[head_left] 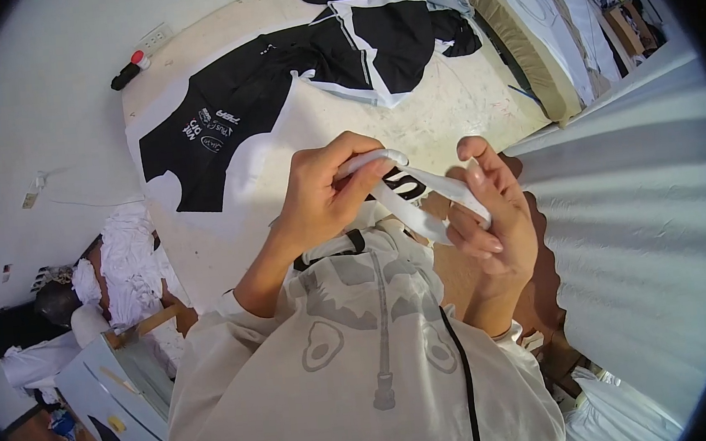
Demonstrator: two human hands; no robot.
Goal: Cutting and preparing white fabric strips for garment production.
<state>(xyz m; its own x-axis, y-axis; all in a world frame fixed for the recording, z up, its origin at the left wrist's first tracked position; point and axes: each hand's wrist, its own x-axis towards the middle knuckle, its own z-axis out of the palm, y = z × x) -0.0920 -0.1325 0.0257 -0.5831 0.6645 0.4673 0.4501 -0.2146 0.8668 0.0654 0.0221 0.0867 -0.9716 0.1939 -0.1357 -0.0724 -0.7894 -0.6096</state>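
Note:
In front of my chest I hold a looped white fabric band [407, 213]. My left hand [325, 185] is closed, pinching the band's upper end between thumb and fingers. The band's other end runs into my right hand [496, 220], whose fingers curl around it with thumb and index finger raised. A white piece with bold black marking [406, 186] shows through the loop; what it belongs to is partly hidden. Beyond my hands, a black garment panel with white prints [211, 132] lies flat on the pale table [412, 123].
More black and white garment pieces [388, 41] lie at the table's far side. A fabric-covered board [522, 38] stands at the back right. White cloth [130, 265] is piled at left. A pale curtain [636, 196] hangs close on my right. A wall socket [154, 40] sits behind the table.

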